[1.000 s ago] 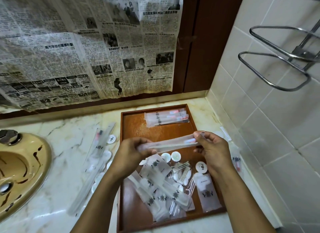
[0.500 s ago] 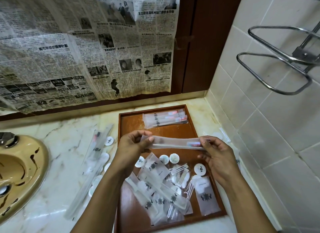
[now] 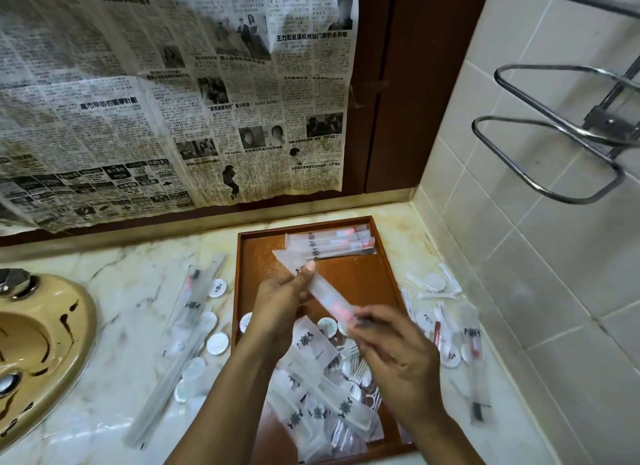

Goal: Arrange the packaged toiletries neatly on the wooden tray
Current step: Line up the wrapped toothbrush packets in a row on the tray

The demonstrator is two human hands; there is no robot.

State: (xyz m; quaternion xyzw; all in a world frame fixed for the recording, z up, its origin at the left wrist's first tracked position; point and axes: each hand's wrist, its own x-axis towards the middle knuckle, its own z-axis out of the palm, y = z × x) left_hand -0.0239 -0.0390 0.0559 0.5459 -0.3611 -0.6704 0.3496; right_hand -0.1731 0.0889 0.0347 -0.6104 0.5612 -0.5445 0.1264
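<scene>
A wooden tray [image 3: 356,277] lies on the marble counter. At its far end sits a neat stack of packaged toothbrushes [image 3: 332,245]. Above the tray's middle my left hand [image 3: 280,305] grips one long frosted toothbrush packet [image 3: 320,290], which slants from upper left to lower right. My right hand [image 3: 394,347] pinches the packet's lower right end. A jumble of frosted packets [image 3: 322,405], round white lids and cotton swabs covers the tray's near half, partly hidden by my arms.
Long packets and round lids [image 3: 194,326] lie on the counter left of the tray. More packets and swabs [image 3: 446,326] lie to its right by the tiled wall. A yellow sink [image 3: 38,354] sits at far left. A metal rack [image 3: 561,146] juts out overhead at right.
The packet held level between both hands has tilted: my left hand raised its end toward the stack, and my right hand pulled its end down and nearer me. The camera dipped slightly.
</scene>
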